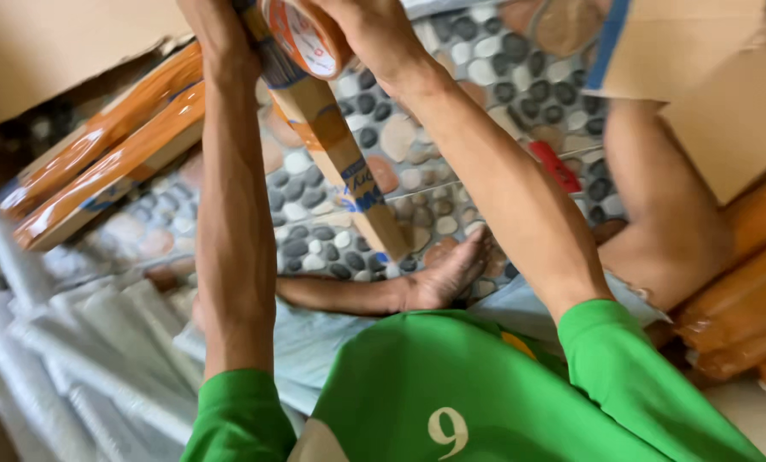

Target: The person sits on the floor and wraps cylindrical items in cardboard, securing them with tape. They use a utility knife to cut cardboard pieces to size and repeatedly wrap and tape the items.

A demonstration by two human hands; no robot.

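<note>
Pebble-tile floor (417, 171); left hand (216, 30) clenched on long cardboard box (340, 154); right hand (370, 30) grasping tape roll (306, 38).

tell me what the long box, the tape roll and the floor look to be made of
Long box: looks like brown cardboard, matt, with flat folded edges, wrapped in glossy orange-brown tape bands.
Tape roll: seemingly plastic packing tape, shiny, wound on a ring-shaped core; the core's material is unclear.
Floor: seems to be pebble-pattern tile, rounded grey, white and tan stones with straight grout lines; real stone or print, I cannot tell.
</note>
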